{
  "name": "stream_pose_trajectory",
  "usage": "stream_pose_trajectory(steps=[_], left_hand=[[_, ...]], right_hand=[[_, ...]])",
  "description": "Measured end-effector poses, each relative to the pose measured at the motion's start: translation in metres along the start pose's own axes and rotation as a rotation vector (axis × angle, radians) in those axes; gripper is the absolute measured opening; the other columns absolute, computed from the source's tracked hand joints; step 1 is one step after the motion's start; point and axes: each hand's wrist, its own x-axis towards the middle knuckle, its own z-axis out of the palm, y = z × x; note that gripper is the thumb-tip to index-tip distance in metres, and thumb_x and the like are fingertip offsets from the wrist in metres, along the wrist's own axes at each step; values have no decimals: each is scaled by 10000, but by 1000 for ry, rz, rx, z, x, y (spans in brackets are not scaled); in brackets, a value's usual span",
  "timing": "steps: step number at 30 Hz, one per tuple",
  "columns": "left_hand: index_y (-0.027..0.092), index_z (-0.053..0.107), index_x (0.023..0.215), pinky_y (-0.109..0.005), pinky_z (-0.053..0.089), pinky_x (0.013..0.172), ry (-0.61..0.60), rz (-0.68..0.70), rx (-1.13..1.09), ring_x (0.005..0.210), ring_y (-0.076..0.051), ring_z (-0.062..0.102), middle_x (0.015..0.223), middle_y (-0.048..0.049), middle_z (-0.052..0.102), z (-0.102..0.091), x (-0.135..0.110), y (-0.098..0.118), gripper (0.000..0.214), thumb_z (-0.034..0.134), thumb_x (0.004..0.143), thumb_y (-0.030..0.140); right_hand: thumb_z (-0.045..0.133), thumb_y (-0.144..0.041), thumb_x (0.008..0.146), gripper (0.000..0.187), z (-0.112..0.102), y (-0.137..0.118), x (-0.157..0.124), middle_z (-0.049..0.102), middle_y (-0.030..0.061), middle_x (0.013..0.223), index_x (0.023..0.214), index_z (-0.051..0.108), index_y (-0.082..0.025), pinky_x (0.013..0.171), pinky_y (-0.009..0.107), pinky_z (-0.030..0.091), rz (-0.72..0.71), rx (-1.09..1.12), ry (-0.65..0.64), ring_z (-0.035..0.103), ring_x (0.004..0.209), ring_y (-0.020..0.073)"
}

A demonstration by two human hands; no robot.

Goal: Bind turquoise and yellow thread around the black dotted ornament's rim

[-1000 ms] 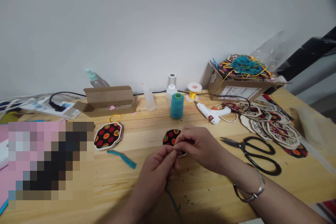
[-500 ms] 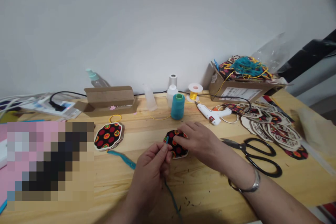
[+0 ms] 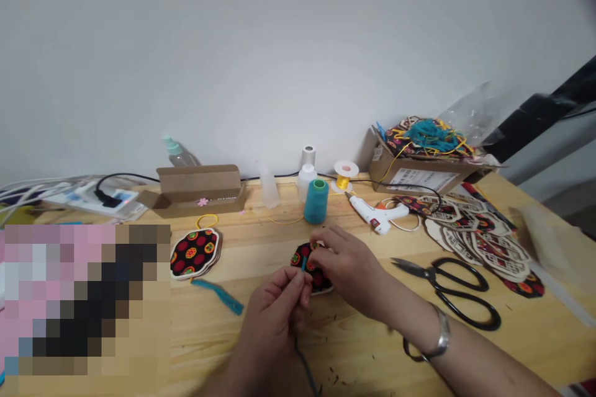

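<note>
My left hand is closed in a pinch on a teal thread. A short length stands above the fingertips, and a tail hangs below the hand toward the table's front edge. Curled fingers of my right hand meet at the upper end of that thread; the exact grip is partly hidden. Beneath both hands lies a black patterned fabric piece with red and orange flowers, largely covered by the fingers. Left of them are a stack of similar pieces with pale edges and a teal tassel.
Behind my hands stand a teal thread cone, a white bottle and a yellow cord spool. To the right lie a glue gun, black-handled scissors and pale cut-out frames. A filled cardboard box stands behind.
The view has tilted slightly, so the table sits lower in the picture. My right fingers have drawn in closer to the thread above my left fingertips, which keep their pinch.
</note>
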Motion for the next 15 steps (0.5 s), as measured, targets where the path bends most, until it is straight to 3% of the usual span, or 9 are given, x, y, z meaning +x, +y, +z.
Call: stream_pose_trajectory(steps=[3,7,11,15], left_hand=[[161,582,672,-178,146,366,-62,9,62,365,-32,253,504,66,465,-1,-1,-2,180,629,739,322],[155,606,662,-187,176,401,-115,31,176,429,-64,332,515,38,488,-1,-3,-3,208,628,733,350],[157,601,651,-200,173,419,-161,37,252,438,-79,326,505,30,489,1,-6,-1,251,632,715,398],[163,570,597,-208,173,422,-173,68,311,431,-78,306,498,33,475,3,-8,1,280,610,729,407]], right_hand=[[544,-99,783,107,-16,-4,11,607,35,892,744,619,-165,718,258,446,282,455,92,553,825,126],[612,-174,725,43,-47,-3,38,609,-6,609,706,623,-136,531,221,430,583,849,100,531,548,88],[617,-202,726,92,-86,3,68,608,-17,599,686,591,-122,461,181,387,521,1071,254,514,490,56],[551,-199,798,76,-139,7,85,568,-56,659,771,577,-133,534,149,375,427,983,478,519,566,19]])
